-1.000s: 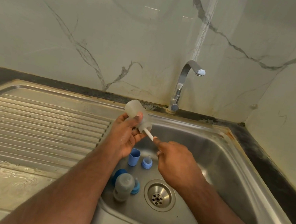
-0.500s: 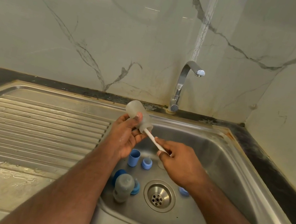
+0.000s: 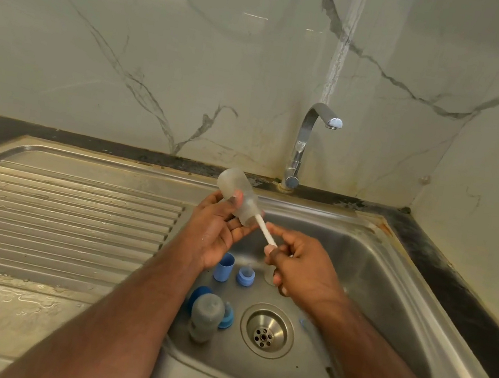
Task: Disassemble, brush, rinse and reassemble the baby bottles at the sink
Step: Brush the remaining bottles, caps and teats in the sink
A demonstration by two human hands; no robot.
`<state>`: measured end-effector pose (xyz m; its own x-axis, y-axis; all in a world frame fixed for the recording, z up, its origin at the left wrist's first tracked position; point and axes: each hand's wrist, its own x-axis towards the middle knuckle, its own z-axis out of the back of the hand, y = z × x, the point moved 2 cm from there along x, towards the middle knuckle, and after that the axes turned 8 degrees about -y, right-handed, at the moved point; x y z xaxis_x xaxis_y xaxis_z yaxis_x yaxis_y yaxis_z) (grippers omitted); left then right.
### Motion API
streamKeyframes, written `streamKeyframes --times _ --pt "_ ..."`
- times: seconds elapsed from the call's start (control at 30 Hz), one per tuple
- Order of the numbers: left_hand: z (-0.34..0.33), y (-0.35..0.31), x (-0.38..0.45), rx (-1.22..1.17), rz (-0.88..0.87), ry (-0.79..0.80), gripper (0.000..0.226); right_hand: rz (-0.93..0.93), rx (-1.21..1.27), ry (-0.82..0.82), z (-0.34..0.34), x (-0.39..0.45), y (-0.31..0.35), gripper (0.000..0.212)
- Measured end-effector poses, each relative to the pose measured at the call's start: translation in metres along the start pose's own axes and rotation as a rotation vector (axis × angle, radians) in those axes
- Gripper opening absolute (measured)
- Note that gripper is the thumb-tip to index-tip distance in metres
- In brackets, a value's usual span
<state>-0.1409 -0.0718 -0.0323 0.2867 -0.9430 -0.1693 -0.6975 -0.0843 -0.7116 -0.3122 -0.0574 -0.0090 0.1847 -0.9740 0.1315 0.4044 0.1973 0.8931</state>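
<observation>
Marble-veined wall behind a steel sink point(image 3: 406, 277), tap point(image 3: 303, 142) dry. Above the basin I see my left hand point(image 3: 215, 232), its grip curled round a frosted baby bottle point(image 3: 239, 195), mouth tilted toward the right. The brush handle point(image 3: 264, 231) runs into that mouth; its bristles are hidden by the clouded wall. My right hand point(image 3: 300, 271) pinches the handle's near end. Below lie a blue cap point(image 3: 224, 267), a nipple ring point(image 3: 245, 276) and a second bottle point(image 3: 205, 316); no writing is legible.
</observation>
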Motion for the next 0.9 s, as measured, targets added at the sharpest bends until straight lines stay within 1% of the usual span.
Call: streamKeyframes --times 0.07,0.13,0.17,0.2,0.27,0.3,0.33,0.4,0.47,0.5,0.57,0.67,0.73,0.77,0.83,0.9 --pt "-0.003 0.001 -0.003 0.005 0.010 0.023 0.049 -0.125 0.201 0.024 -0.008 -0.005 0.004 0.039" --pt "-0.004 -0.001 -0.005 -0.005 0.009 0.046 0.052 -0.173 0.364 0.101 -0.012 -0.009 0.008 0.037" --pt "-0.004 -0.003 -0.005 -0.007 0.007 0.058 0.053 -0.158 0.368 0.137 -0.011 -0.009 0.009 0.037" --pt "-0.003 -0.004 -0.004 -0.008 0.006 0.067 0.054 -0.125 0.307 0.159 -0.008 -0.008 0.008 0.040" --pt "-0.001 -0.004 -0.004 -0.016 0.009 0.070 0.057 -0.034 0.050 0.146 -0.002 -0.003 0.006 0.042" --pt "-0.001 -0.004 -0.005 -0.030 0.011 0.069 0.060 -0.018 -0.007 0.123 -0.001 -0.002 0.005 0.042" --pt "-0.001 -0.004 -0.005 -0.046 0.012 0.072 0.062 -0.035 0.020 0.094 -0.001 -0.001 0.004 0.041" --pt "-0.003 -0.003 -0.006 -0.070 0.018 0.080 0.064 -0.134 0.245 0.060 -0.002 -0.003 0.004 0.036" --pt "-0.003 -0.002 -0.008 -0.076 0.021 0.088 0.063 -0.210 0.458 0.090 -0.003 -0.006 0.006 0.034" --pt "-0.003 -0.003 -0.009 -0.075 0.025 0.096 0.063 -0.221 0.499 0.130 -0.005 -0.008 0.007 0.035" --pt "-0.003 -0.002 -0.010 -0.073 0.041 0.111 0.060 -0.177 0.422 0.182 -0.005 -0.009 0.008 0.040" --pt "-0.002 -0.004 -0.010 -0.081 0.054 0.108 0.055 -0.100 0.165 0.158 -0.002 -0.002 0.006 0.044" --pt "-0.001 -0.003 -0.009 -0.098 0.063 0.103 0.059 -0.075 0.114 0.140 0.002 0.000 0.005 0.042" --pt "-0.002 -0.003 -0.009 -0.101 0.063 0.099 0.062 -0.090 0.155 0.123 0.002 0.000 0.004 0.039" --pt "-0.003 -0.001 -0.011 -0.099 0.067 0.099 0.063 -0.163 0.332 0.106 0.001 -0.003 0.005 0.033" --pt "-0.004 -0.001 -0.011 -0.102 0.067 0.111 0.063 -0.233 0.494 0.151 -0.003 -0.007 0.006 0.033"
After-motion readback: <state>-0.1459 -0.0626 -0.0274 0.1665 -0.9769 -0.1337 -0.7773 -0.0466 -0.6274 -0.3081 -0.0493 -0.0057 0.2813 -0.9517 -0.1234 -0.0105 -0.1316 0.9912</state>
